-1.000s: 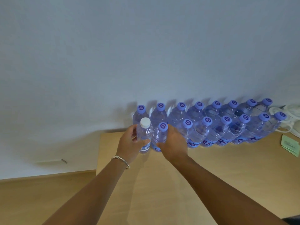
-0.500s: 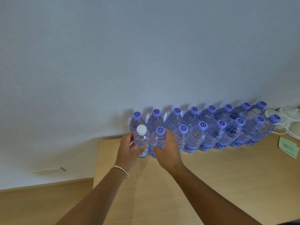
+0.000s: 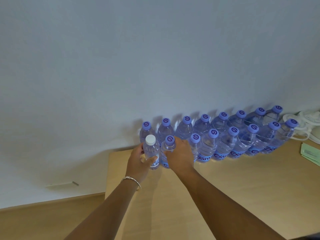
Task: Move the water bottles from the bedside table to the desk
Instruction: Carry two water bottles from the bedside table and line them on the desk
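A: Where are your hands?
B: Your left hand (image 3: 138, 161) grips the white-capped bottle (image 3: 151, 154), clear water inside, at the desk's (image 3: 242, 187) left end. Your right hand (image 3: 180, 155) wraps the purple-capped bottle (image 3: 168, 149) beside it.
A: Labels?
B: Blue, lettering only partly readable.

clear water bottles (image 3: 223, 144), purple caps, upright, two rows on desk (image 3: 225, 196)

Since a second ago, the left hand (image 3: 138, 161) has carried the white-capped bottle (image 3: 152, 154) slightly closer to the purple-capped bottle (image 3: 167, 153) gripped by the right hand (image 3: 180, 155); the two bottles now touch.
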